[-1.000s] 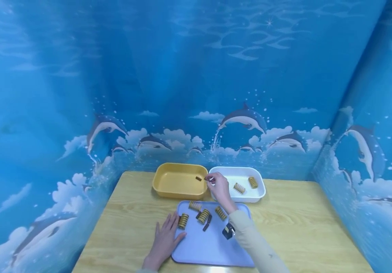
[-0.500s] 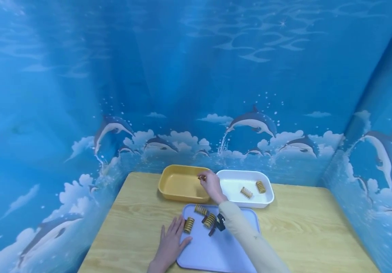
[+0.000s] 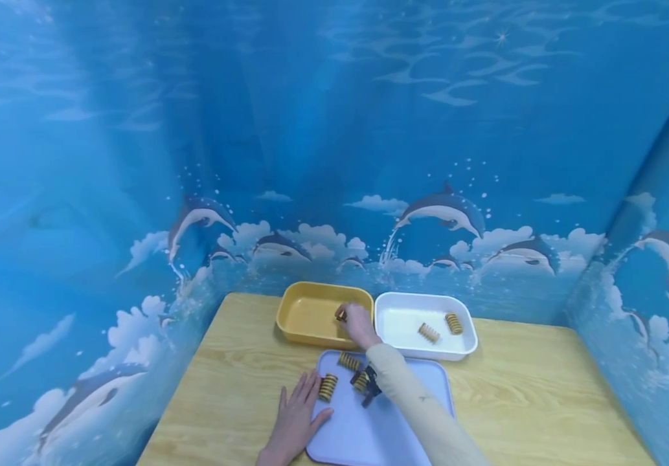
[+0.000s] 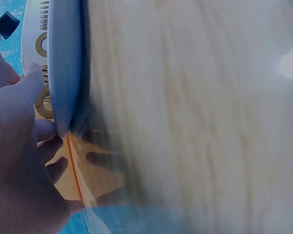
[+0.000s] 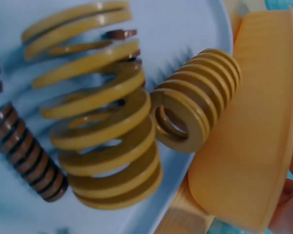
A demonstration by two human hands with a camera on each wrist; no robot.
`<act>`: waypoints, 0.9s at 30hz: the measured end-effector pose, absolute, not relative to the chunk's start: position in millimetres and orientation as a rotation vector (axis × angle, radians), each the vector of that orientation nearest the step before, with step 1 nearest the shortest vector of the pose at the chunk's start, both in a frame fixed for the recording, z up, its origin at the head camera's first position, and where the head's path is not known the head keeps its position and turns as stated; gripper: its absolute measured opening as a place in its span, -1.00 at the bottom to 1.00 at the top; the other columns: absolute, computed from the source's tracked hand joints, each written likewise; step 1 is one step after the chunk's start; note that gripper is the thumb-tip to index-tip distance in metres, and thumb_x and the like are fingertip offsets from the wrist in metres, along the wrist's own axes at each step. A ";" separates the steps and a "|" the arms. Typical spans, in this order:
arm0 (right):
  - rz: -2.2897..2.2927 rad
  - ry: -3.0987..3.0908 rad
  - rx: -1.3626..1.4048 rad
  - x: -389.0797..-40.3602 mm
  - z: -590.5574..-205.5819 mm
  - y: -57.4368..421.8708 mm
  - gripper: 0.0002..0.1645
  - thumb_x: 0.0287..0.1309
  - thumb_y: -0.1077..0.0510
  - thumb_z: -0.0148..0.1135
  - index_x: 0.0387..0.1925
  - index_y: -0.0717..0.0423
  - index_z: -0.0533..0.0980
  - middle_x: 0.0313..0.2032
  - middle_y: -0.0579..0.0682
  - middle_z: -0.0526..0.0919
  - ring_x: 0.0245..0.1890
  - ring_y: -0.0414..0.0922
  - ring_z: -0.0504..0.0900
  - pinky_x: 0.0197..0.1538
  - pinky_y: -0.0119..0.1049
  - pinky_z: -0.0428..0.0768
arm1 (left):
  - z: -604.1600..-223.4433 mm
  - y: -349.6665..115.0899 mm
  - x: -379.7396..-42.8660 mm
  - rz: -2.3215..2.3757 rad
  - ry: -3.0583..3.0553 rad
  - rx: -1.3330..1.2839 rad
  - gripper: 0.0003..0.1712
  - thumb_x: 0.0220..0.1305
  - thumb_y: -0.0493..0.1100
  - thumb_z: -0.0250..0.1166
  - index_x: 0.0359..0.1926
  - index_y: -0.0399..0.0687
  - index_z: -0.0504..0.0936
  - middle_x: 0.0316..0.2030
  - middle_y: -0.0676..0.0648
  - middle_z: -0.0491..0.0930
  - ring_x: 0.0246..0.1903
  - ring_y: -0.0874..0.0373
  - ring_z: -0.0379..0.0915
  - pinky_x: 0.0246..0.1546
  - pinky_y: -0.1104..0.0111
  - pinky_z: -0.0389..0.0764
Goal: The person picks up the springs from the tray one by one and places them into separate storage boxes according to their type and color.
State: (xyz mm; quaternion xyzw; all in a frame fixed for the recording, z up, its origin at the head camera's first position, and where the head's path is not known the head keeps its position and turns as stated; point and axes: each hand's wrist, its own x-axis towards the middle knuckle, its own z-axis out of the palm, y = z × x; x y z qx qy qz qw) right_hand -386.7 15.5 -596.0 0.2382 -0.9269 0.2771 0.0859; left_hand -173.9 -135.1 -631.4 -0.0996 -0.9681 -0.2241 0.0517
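My right hand point(image 3: 359, 325) reaches into the yellow bin point(image 3: 305, 317), pinching a small brown spring point(image 3: 342, 316) low inside it. Its fingers point(image 5: 289, 214) show past the bin wall in the right wrist view. My left hand point(image 3: 296, 417) lies with straight fingers at the left edge of the lilac tray point(image 3: 342, 433), its fingertips beside a yellow spring point(image 3: 328, 387). Further yellow springs sit on the tray, one at the back point(image 3: 348, 361), one partly under the right wrist. A brown spring point(image 5: 29, 151) lies near a large yellow spring point(image 5: 117, 183) in the right wrist view.
A white bin point(image 3: 395, 317) stands right of the yellow bin, holding a pale yellow spring point(image 3: 429, 332) and a darker yellow spring point(image 3: 453, 323). Both bins are behind the tray on a wooden table point(image 3: 532, 388). A dolphin-printed curtain point(image 3: 334, 162) surrounds the table.
My right hand has moved left from the rim between the bins and down into the yellow bin with the brown spring. The left hand stays at the tray's edge; the head view has shifted slightly.
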 end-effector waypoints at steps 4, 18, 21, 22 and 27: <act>0.774 -2.788 0.692 -388.2 -600.2 15.3 -0.87 0.03 0.43 0.42 -0.37 0.21 0.71 -0.41 0.07 0.74 -0.35 0.01 0.70 -0.20 -0.15 0.68 | -632.2 -135.0 -172.9 -0.668 -2.968 -0.303 -0.14 0.38 0.25 0.20 0.43 -0.29 0.36 0.46 -0.22 0.31 0.44 -0.25 0.20 0.32 -0.44 0.11; 0.743 -2.800 0.661 -390.7 -593.4 25.1 -0.78 0.06 0.45 0.38 -0.21 0.24 0.69 -0.26 0.16 0.72 -0.18 0.10 0.69 -0.04 -0.06 0.68 | -635.8 -132.5 -171.3 -0.670 -2.997 -0.308 -0.11 0.40 0.31 0.14 0.46 -0.26 0.33 0.48 -0.20 0.28 0.45 -0.23 0.17 0.33 -0.43 0.09; 0.859 -2.736 0.639 -391.0 -580.2 32.8 -0.72 0.06 0.48 0.35 -0.16 0.24 0.70 -0.23 0.14 0.74 -0.17 0.07 0.71 -0.05 -0.05 0.69 | -636.8 -133.1 -170.9 -0.676 -2.951 -0.323 -0.13 0.40 0.28 0.17 0.43 -0.29 0.36 0.45 -0.22 0.32 0.42 -0.26 0.21 0.31 -0.44 0.11; 0.892 -2.716 0.622 -391.0 -575.5 35.5 -0.73 0.09 0.48 0.34 -0.15 0.24 0.70 -0.23 0.13 0.74 -0.18 0.06 0.71 -0.07 -0.06 0.70 | -637.2 -133.6 -171.3 -0.673 -2.938 -0.323 -0.14 0.39 0.26 0.18 0.42 -0.30 0.37 0.44 -0.23 0.33 0.42 -0.26 0.22 0.30 -0.45 0.12; 1.000 -2.648 0.512 -387.4 -557.3 50.3 -0.78 0.21 0.42 0.30 -0.12 0.22 0.71 -0.21 0.11 0.74 -0.21 0.02 0.72 -0.12 -0.12 0.72 | -636.9 -136.0 -173.3 -0.677 -2.931 -0.305 -0.15 0.40 0.25 0.19 0.42 -0.31 0.37 0.45 -0.23 0.32 0.43 -0.26 0.20 0.32 -0.45 0.09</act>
